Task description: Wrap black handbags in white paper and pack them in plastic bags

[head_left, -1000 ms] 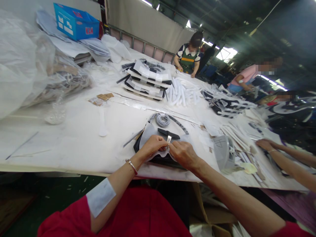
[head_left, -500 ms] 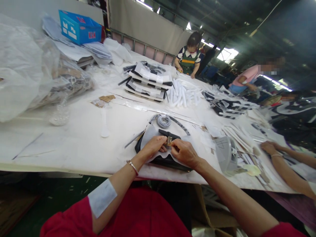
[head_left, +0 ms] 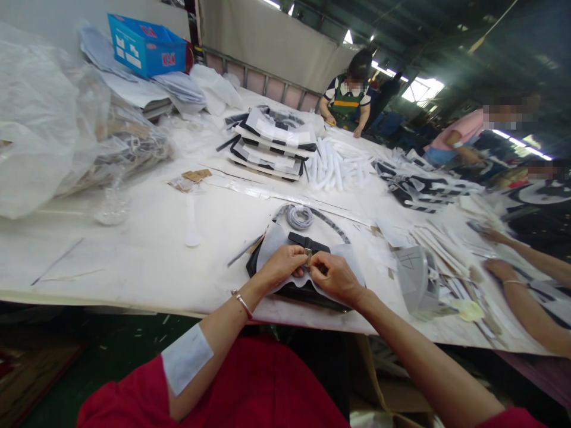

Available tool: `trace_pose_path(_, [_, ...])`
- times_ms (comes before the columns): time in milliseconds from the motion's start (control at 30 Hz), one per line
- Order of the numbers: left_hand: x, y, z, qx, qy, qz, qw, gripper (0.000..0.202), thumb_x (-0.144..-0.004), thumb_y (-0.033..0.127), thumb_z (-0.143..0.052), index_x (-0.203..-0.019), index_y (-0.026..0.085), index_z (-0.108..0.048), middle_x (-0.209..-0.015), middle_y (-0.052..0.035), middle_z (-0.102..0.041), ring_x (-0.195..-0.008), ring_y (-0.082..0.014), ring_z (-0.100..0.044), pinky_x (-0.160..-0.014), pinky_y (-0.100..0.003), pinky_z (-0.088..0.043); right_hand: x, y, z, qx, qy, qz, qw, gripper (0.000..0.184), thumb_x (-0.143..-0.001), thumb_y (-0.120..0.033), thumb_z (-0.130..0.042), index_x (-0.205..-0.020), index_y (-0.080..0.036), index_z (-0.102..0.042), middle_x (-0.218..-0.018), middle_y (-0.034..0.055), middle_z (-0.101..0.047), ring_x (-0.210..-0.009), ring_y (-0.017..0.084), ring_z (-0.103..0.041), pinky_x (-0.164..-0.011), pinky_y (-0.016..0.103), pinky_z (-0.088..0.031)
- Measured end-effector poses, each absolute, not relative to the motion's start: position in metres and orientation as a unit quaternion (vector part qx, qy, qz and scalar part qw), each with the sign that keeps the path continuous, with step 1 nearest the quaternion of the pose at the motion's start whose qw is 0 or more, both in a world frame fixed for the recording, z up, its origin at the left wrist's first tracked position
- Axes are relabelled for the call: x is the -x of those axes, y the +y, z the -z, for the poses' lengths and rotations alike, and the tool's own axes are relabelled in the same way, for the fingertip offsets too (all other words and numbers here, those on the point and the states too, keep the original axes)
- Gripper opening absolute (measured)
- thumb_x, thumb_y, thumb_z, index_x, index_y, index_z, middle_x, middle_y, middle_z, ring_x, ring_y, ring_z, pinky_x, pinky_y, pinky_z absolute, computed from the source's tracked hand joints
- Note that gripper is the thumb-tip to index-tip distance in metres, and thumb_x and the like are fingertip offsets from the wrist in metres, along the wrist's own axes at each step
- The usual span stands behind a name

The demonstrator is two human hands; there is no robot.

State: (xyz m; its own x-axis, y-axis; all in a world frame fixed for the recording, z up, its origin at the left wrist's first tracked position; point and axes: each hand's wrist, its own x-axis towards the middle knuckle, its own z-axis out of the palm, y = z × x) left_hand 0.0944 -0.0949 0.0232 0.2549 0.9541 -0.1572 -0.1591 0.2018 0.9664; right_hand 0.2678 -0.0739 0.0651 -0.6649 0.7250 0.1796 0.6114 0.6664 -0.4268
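A black handbag (head_left: 307, 293) lies on the table in front of me, partly covered by pale thin wrapping sheet (head_left: 269, 242). Its wrapped handle (head_left: 332, 224) arches away from me, and a coil of grey cord (head_left: 300, 217) rests inside that arch. At the middle of the bag, below a black strap flap (head_left: 307, 241), is a small metal clasp (head_left: 308, 252). My left hand (head_left: 285, 265) pinches the clasp from the left. Against its right side, my right hand (head_left: 335, 274) is closed in a pinch; whatever is between those fingertips is too small to make out.
Beyond the bag stand stacked wrapped bags (head_left: 274, 145) and a heap of white rolls (head_left: 334, 166). Clear plastic (head_left: 44, 131) and a blue box (head_left: 147, 44) fill the left. To the right are a grey curved piece (head_left: 413, 276), loose strips and a co-worker's hands (head_left: 499, 269).
Both hands stay at the clasp with small finger movements. The whole view has shifted slightly. At the right, a co-worker's hands have moved apart.
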Motion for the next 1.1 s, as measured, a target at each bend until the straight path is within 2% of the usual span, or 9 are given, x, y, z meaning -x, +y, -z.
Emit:
trace_pose_path(133, [-0.097, -0.096, -0.023, -0.458, 0.445, -0.431, 0.637, 0.016, -0.075, 0.032, -0.056, -0.076, 0.016, -0.059, -0.063, 0.0021, -0.058, -0.053, -0.0083, -0.052, -0.052, -0.020, -0.037, -0.267, -0.078, -0.062, 0.352, -0.915, -0.085, 0.176, 0.011, -0.081, -0.013, -0.051, -0.076, -0.019, -0.058, -0.070, 0.0011, -0.062, -0.063, 0.013, -0.056, -0.062, 0.025, -0.040])
trace_pose_path(333, [-0.098, -0.097, -0.024, -0.460, 0.453, -0.421, 0.637, 0.021, -0.074, 0.037, -0.061, -0.073, 0.015, -0.059, -0.062, 0.0013, -0.059, -0.052, -0.0091, -0.053, -0.051, -0.020, -0.036, -0.263, -0.081, -0.057, 0.316, -0.927, 0.057, 0.194, 0.018, -0.087, -0.013, -0.047, -0.074, -0.018, -0.059, -0.069, 0.0033, -0.059, -0.059, 0.014, -0.053, -0.056, 0.026, -0.038])
trace_pose_path(500, [-0.095, -0.096, -0.025, -0.443, 0.449, -0.420, 0.652, 0.025, -0.077, 0.039, -0.056, -0.076, 0.015, -0.062, -0.068, -0.0025, -0.067, -0.053, -0.0106, -0.057, -0.053, -0.022, -0.042, -0.267, -0.082, -0.066, 0.319, -0.916, -0.074, 0.233, 0.018, -0.094, -0.017, -0.047, -0.091, -0.020, -0.065, -0.080, 0.0040, -0.065, -0.075, 0.016, -0.062, -0.071, 0.027, -0.049])
trace_pose_path(633, [-0.093, -0.096, -0.025, -0.425, 0.441, -0.414, 0.673, 0.027, -0.077, 0.035, -0.054, -0.087, 0.013, -0.066, -0.074, -0.0053, -0.071, -0.053, -0.0104, -0.059, -0.053, -0.021, -0.043, -0.272, -0.082, -0.073, 0.326, -0.897, -0.167, 0.248, 0.021, -0.093, -0.028, -0.057, -0.110, -0.023, -0.067, -0.089, 0.0048, -0.067, -0.074, 0.016, -0.063, -0.070, 0.030, -0.054])
trace_pose_path(733, [-0.092, -0.097, -0.027, -0.417, 0.441, -0.416, 0.678, 0.025, -0.077, 0.033, -0.054, -0.087, 0.013, -0.066, -0.073, -0.0053, -0.071, -0.053, -0.0094, -0.058, -0.054, -0.020, -0.043, -0.272, -0.084, -0.073, 0.351, -0.883, -0.189, 0.247, 0.021, -0.090, -0.032, -0.061, -0.107, -0.024, -0.069, -0.090, 0.0048, -0.066, -0.073, 0.016, -0.063, -0.070, 0.031, -0.056])
trace_pose_path(833, [-0.093, -0.098, -0.030, -0.411, 0.444, -0.417, 0.678, 0.022, -0.078, 0.030, -0.051, -0.085, 0.014, -0.064, -0.074, -0.0057, -0.072, -0.053, -0.0089, -0.058, -0.054, -0.020, -0.042, -0.271, -0.083, -0.074, 0.392, -0.857, -0.170, 0.289, 0.012, -0.088, -0.031, -0.062, -0.089, -0.022, -0.070, -0.082, 0.0039, -0.064, -0.071, 0.016, -0.062, -0.070, 0.031, -0.054])
trace_pose_path(933, [-0.093, -0.097, -0.031, -0.407, 0.451, -0.416, 0.677, 0.019, -0.078, 0.028, -0.051, -0.085, 0.014, -0.062, -0.075, -0.0060, -0.073, -0.052, -0.0089, -0.057, -0.052, -0.020, -0.041, -0.272, -0.074, -0.084, 0.479, -0.789, -0.174, 0.344, 0.017, -0.086, -0.035, -0.063, -0.078, -0.020, -0.066, -0.077, 0.0034, -0.064, -0.070, 0.017, -0.061, -0.071, 0.032, -0.053])
trace_pose_path(1033, [-0.094, -0.097, -0.031, -0.407, 0.453, -0.418, 0.674, 0.017, -0.075, 0.025, -0.053, -0.084, 0.014, -0.061, -0.075, -0.0058, -0.073, -0.051, -0.0086, -0.057, -0.052, -0.020, -0.041, -0.268, -0.056, -0.102, 0.556, -0.701, -0.263, 0.361, 0.023, -0.083, -0.041, -0.064, -0.088, -0.018, -0.064, -0.084, 0.0048, -0.067, -0.072, 0.018, -0.065, -0.067, 0.033, -0.056])
trace_pose_path(1100, [-0.094, -0.096, -0.030, -0.408, 0.453, -0.419, 0.673, 0.016, -0.075, 0.025, -0.054, -0.084, 0.014, -0.061, -0.074, -0.0054, -0.072, -0.051, -0.0083, -0.056, -0.052, -0.020, -0.041, -0.260, -0.041, -0.113, 0.570, -0.660, -0.342, 0.350, 0.037, -0.077, -0.040, -0.069, -0.105, -0.017, -0.061, -0.108, 0.0101, -0.067, -0.077, 0.019, -0.068, -0.065, 0.033, -0.058])
